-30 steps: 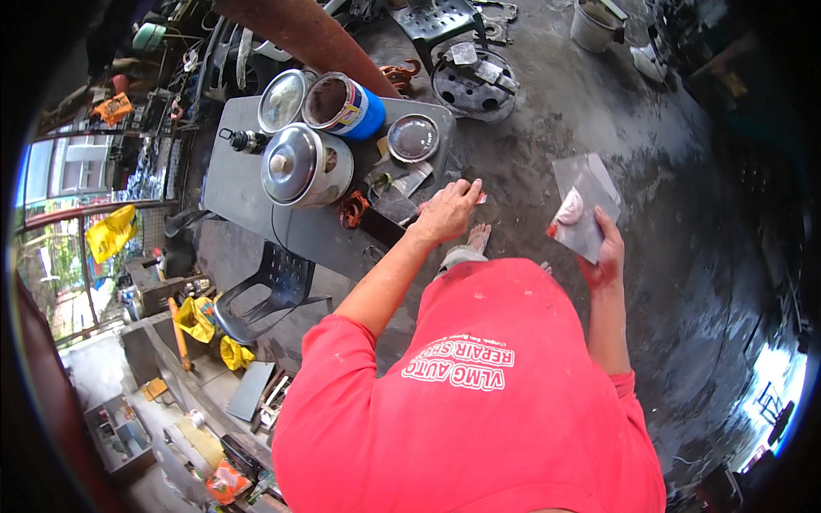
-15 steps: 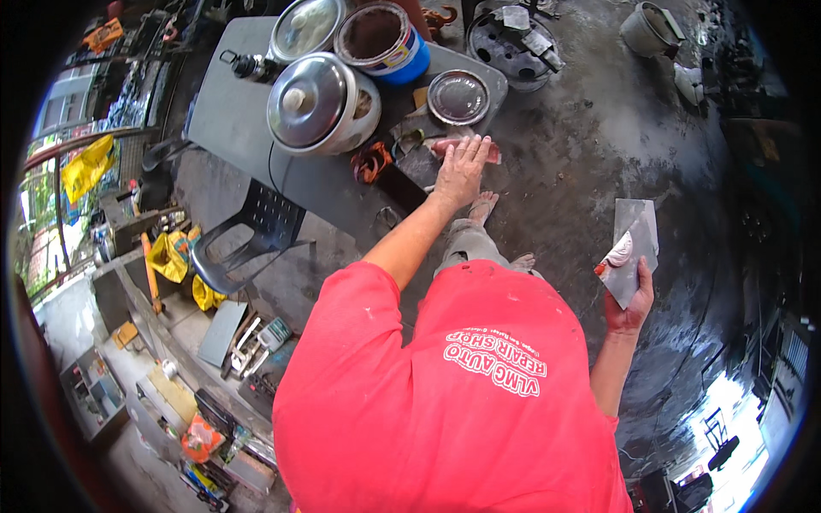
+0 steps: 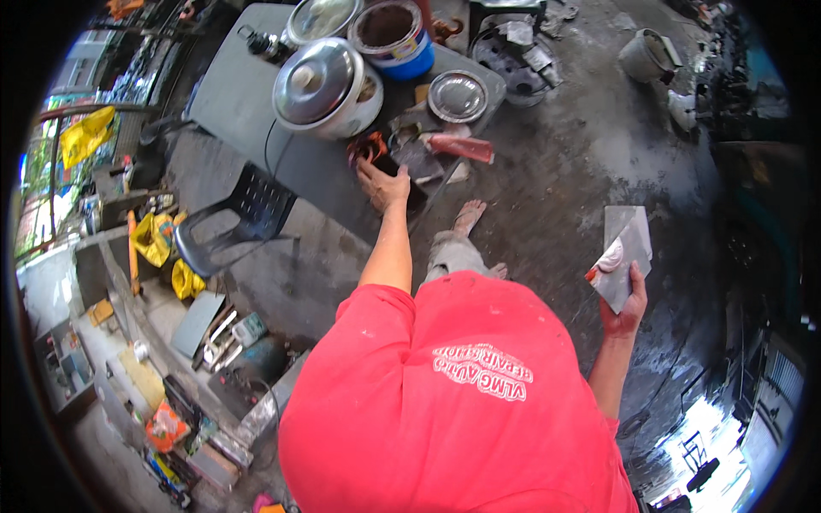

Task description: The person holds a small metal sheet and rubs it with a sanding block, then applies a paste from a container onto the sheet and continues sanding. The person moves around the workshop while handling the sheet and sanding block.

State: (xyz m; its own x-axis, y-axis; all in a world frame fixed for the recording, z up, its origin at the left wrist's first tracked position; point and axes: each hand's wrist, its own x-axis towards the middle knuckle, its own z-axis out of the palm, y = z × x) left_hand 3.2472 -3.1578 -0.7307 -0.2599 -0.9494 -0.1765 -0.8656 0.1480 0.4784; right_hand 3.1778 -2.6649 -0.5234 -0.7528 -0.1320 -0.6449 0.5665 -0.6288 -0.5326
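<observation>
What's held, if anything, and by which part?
Right hand: thin grey sheets, by the lower end. Left hand: at a dark object; whether it grips can't be told.

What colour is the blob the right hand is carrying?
The blob is pale pink, with red beside it: head view.

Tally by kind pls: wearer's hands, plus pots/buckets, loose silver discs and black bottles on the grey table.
Hands: 2 (left hand, right hand)
Pots/buckets: 3 (lidded pot, blue bucket, pale-topped round container)
Loose silver discs: 1 (silver disc)
Black bottles: 1 (black bottle)
Total: 7
</observation>
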